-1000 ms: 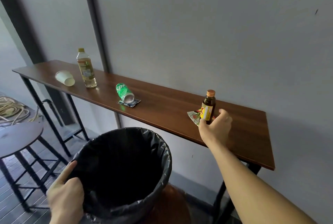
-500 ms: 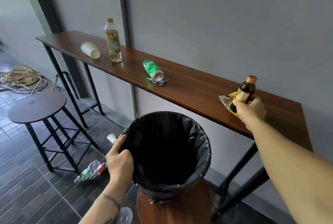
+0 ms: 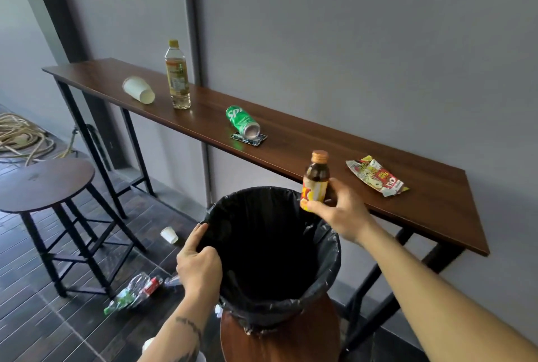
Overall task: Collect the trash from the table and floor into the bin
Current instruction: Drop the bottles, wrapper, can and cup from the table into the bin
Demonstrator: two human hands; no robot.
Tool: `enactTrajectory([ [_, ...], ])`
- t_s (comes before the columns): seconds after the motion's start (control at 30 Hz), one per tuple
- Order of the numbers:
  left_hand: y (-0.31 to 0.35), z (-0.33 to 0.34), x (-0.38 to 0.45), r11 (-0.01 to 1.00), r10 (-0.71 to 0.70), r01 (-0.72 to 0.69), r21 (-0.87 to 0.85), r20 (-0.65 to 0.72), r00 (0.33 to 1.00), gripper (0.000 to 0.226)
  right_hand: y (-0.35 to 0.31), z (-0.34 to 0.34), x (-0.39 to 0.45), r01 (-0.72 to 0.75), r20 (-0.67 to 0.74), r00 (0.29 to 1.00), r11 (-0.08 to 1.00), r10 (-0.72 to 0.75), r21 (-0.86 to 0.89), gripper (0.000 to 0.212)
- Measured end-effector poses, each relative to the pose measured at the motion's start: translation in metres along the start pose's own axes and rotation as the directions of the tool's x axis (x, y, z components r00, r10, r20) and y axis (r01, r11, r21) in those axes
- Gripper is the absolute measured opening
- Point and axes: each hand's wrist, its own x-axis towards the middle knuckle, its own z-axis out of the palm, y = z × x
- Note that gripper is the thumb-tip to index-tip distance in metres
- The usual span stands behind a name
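My right hand (image 3: 339,214) grips a small brown bottle (image 3: 316,180) with a yellow label and gold cap, upright just above the far rim of the bin (image 3: 329,268). The bin has a black liner and stands on a round wooden stool. My left hand (image 3: 199,267) pinches the liner at the near left rim. On the long wooden table (image 3: 436,210) lie a crumpled snack wrapper (image 3: 375,177), a green can (image 3: 242,122) on its side over a dark sachet (image 3: 249,138), an upright plastic bottle (image 3: 177,76) and a tipped paper cup (image 3: 138,89).
On the dark tiled floor lie a small white cup (image 3: 169,235) and a crushed plastic bottle (image 3: 132,293). A round stool (image 3: 43,184) stands at the left. Coiled rope (image 3: 20,136) lies at the far left. A grey wall runs behind the table.
My right hand has lifted the brown bottle off the table and carried it left to the bin's rim, uncovering the wrapper. My left hand still holds the liner. The view has tilted down.
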Motion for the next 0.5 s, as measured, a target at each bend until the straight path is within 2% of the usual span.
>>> enactTrajectory([
  [0.07, 0.002, 0.002, -0.004, 1.000, -0.007, 0.007, 0.021, 0.016, 1.000, 0.072, 0.000, 0.030, -0.011, -0.054, 0.258, 0.961, 0.985, 0.095, -0.162, 0.034],
  [0.13, 0.004, 0.002, -0.008, 0.998, 0.001, -0.004, 0.055, 0.038, 0.999, 0.073, 0.005, 0.060, -0.020, -0.100, 0.381, 0.894, 0.933, 0.236, -0.345, 0.049],
  [0.2, 0.010, 0.001, -0.012, 0.998, 0.011, -0.014, 0.063, 0.055, 0.998, 0.074, 0.016, 0.085, -0.027, -0.119, 0.420, 0.836, 0.863, 0.354, -0.491, 0.061],
  [0.3, 0.018, -0.003, -0.015, 0.998, 0.017, -0.020, 0.066, 0.054, 0.998, 0.074, 0.025, 0.106, -0.036, -0.130, 0.445, 0.758, 0.779, 0.477, -0.614, 0.058],
  [0.37, 0.022, -0.006, -0.016, 0.998, 0.023, -0.027, 0.048, 0.076, 0.997, 0.074, 0.028, 0.113, -0.038, -0.127, 0.437, 0.741, 0.745, 0.511, -0.655, 0.061],
  [0.5, 0.030, -0.012, -0.018, 0.999, 0.035, -0.036, 0.025, 0.070, 0.997, 0.072, 0.026, 0.117, -0.033, -0.074, 0.426, 0.746, 0.699, 0.512, -0.712, 0.046],
])
